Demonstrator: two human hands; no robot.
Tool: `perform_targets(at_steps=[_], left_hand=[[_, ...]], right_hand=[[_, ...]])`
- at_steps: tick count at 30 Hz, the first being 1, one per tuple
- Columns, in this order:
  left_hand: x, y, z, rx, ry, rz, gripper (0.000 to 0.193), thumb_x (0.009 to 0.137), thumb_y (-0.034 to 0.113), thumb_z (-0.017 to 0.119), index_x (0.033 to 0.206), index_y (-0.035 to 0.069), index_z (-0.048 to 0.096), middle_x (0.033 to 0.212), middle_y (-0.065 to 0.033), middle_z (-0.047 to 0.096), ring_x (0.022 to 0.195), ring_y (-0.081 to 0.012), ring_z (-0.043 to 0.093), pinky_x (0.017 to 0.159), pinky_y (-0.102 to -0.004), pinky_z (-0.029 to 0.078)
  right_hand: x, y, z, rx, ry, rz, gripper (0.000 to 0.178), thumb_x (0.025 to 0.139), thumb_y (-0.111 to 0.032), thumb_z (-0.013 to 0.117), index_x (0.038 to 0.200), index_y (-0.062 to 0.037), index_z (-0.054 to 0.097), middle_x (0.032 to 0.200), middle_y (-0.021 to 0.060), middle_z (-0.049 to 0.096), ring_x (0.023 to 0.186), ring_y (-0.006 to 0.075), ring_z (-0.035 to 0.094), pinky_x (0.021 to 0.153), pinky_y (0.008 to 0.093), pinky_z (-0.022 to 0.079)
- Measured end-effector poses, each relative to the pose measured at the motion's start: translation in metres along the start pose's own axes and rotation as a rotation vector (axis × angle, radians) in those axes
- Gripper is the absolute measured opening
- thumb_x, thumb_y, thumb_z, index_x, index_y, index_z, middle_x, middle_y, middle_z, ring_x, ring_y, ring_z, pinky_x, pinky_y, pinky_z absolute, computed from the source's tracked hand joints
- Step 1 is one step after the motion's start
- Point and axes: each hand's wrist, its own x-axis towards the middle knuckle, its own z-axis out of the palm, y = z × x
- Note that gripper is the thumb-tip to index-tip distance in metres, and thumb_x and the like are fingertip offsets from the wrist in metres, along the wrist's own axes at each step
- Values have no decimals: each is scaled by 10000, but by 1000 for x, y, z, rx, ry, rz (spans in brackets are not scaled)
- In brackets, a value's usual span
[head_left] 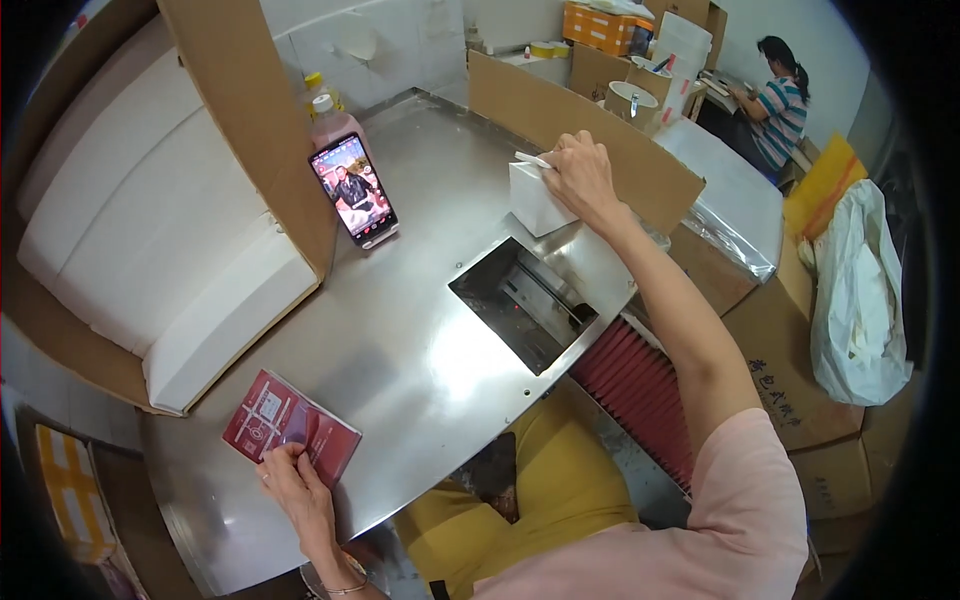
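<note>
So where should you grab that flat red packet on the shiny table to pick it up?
The red packet lies flat, so nothing sticks up to pinch. Its near corner, by the table's front edge, is probably best: come from the near side, where the left hand already touches it, and slide fingers under. The right hand is busy on the white box.
</note>
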Motion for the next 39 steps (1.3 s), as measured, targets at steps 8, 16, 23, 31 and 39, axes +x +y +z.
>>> perform_targets(at_steps=[8, 16, 23, 31, 39], left_hand=[[-1, -1, 3, 5, 48, 17, 53, 940, 55, 567, 988, 36, 579, 975, -122, 551, 978, -317, 487, 929, -437, 351], [6, 27, -5, 116, 258, 208, 107, 890, 5, 575, 973, 55, 619, 928, -128, 577, 937, -347, 519, 864, -462, 384], [-13, 108, 54, -30, -199, 507, 228, 796, 9, 641, 1016, 66, 627, 926, -136, 535, 919, -320, 526, 809, -451, 412], [-10, 122, 67, -225, -210, 588, 346, 821, 84, 667, 1150, 12, 590, 1131, -200, 534, 1076, -381, 522, 889, -459, 435], [-8, 128, 70, -26, -146, 415, 899, 684, 413, 784, 1400, -17, 452, 1518, -291, 332, 1399, -472, 328, 1089, -628, 267]], right_hand=[[8, -17, 2, -13, -215, 71, 283, 824, -252, 648, 816, 18, 733, 933, 181, 670, 968, 353, 640, 783, 539, 515], [5, -18, 4, 16, -203, 205, 374, 875, -265, 569, 808, 77, 704, 937, 226, 680, 965, 386, 640, 785, 563, 522], [4, -16, -1, 117, -340, 266, 325, 813, -225, 563, 799, 66, 707, 926, 232, 675, 936, 400, 640, 796, 561, 513], [-61, -80, -14, 353, 35, -120, 342, 847, -36, 578, 1182, 9, 629, 1153, 202, 644, 1054, 398, 613, 942, 490, 487], [-147, -179, -36, 419, -303, -517, 235, 830, -153, 619, 1045, -58, 628, 1006, 99, 629, 979, 273, 628, 1101, 722, 225]])
